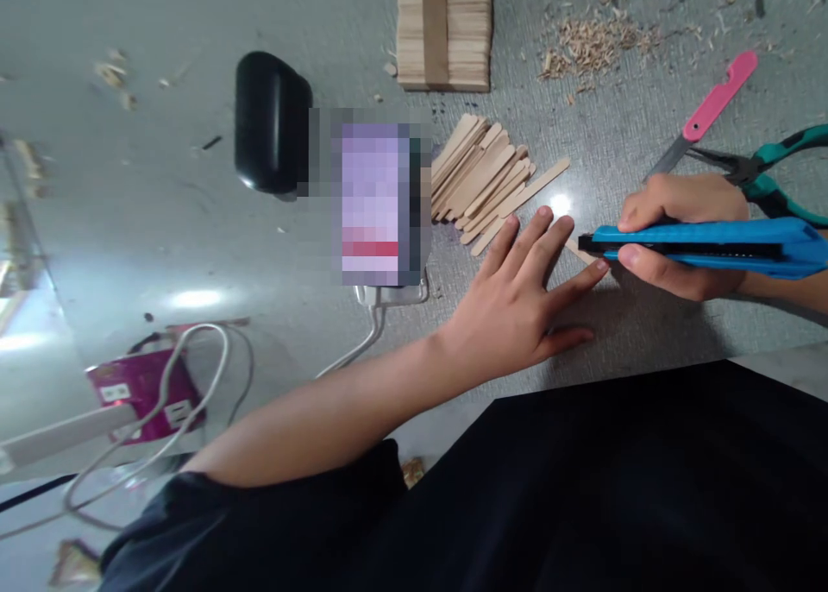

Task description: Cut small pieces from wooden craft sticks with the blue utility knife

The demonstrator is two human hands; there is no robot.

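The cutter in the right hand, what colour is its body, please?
The cutter's body is blue, best seen in the head view.

Workshop-like craft table (362,48): wood shavings (592,44), pliers (749,171), bundled sticks (467,33).

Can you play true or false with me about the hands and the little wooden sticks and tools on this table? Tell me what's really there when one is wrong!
1. The right hand holds a blue cutter. True.
2. The left hand is curled into a tight fist. False: it is spread open.
3. A brown band goes around a stack of wooden sticks. True.
4. The pliers have yellow handles. False: the handles are teal green and black.
5. A small heap of wood shavings lies on the table. True.
6. The pink-handled tool is in the left hand. False: it lies on the table, near the pliers.
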